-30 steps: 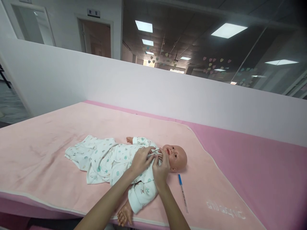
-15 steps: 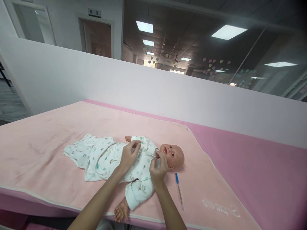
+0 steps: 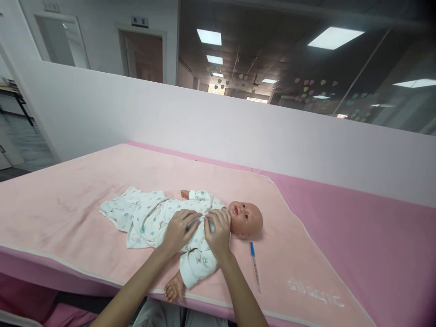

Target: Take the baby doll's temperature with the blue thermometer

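A baby doll [image 3: 245,220] lies on its back, its head to the right. It wears white baby clothes [image 3: 150,222] with a small green and brown print. Over the doll's chest, my left hand [image 3: 180,229] is closed, fingertips pinching the front of the clothes. Just to its right, my right hand [image 3: 218,229] pinches the same front below the doll's chin. The fingertips of both hands nearly meet, and whatever small fastening may lie between them is too small to make out. One doll hand [image 3: 174,288] pokes from the near sleeve.
A thermometer-like stick with a blue cap [image 3: 252,250] lies right of the doll's near shoulder. Beneath everything spreads a pale pink blanket [image 3: 102,168] over a darker pink padded surface [image 3: 374,227]. Behind it stands a low white wall [image 3: 221,122] with glass above.
My two hands have come together over the doll's chest. The right hand moved left, down from the neckline, and both now pinch the front of the clothes. The view shifted slightly.
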Tool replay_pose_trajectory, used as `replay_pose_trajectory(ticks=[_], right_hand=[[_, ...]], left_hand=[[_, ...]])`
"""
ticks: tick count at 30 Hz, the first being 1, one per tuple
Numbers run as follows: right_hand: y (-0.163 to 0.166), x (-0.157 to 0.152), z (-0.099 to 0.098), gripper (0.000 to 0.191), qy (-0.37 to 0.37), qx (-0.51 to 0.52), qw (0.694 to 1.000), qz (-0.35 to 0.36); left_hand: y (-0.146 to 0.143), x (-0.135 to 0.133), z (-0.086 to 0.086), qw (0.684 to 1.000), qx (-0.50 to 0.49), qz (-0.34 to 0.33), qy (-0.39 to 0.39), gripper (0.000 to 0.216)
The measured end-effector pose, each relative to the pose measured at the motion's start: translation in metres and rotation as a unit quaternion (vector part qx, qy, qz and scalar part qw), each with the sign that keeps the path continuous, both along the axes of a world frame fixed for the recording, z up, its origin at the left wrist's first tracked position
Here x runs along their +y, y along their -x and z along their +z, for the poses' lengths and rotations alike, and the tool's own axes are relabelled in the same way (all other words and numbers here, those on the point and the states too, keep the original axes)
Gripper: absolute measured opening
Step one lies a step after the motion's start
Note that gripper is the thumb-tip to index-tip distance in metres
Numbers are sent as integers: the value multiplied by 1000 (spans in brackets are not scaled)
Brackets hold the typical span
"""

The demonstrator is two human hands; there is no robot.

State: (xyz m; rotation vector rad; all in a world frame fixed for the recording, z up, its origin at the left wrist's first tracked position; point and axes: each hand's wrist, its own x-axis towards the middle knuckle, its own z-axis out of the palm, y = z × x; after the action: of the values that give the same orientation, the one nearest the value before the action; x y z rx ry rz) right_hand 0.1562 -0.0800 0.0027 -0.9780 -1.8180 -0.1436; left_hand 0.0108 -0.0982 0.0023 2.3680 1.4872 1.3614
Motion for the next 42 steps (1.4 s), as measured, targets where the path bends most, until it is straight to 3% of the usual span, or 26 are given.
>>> replay_pose_trajectory(ticks=[12, 20, 42], right_hand=[[0, -5, 1, 12, -34, -17, 999, 26], [3, -5, 4, 10, -1, -38, 999, 31], [1, -2, 3, 8, -5, -30, 999, 24]], left_hand=[[-2, -3, 0, 1000, -14, -18, 4, 14], [-2, -1, -2, 999, -18, -3, 31, 12], [-1, 1, 0, 998, -32, 0, 49, 19]])
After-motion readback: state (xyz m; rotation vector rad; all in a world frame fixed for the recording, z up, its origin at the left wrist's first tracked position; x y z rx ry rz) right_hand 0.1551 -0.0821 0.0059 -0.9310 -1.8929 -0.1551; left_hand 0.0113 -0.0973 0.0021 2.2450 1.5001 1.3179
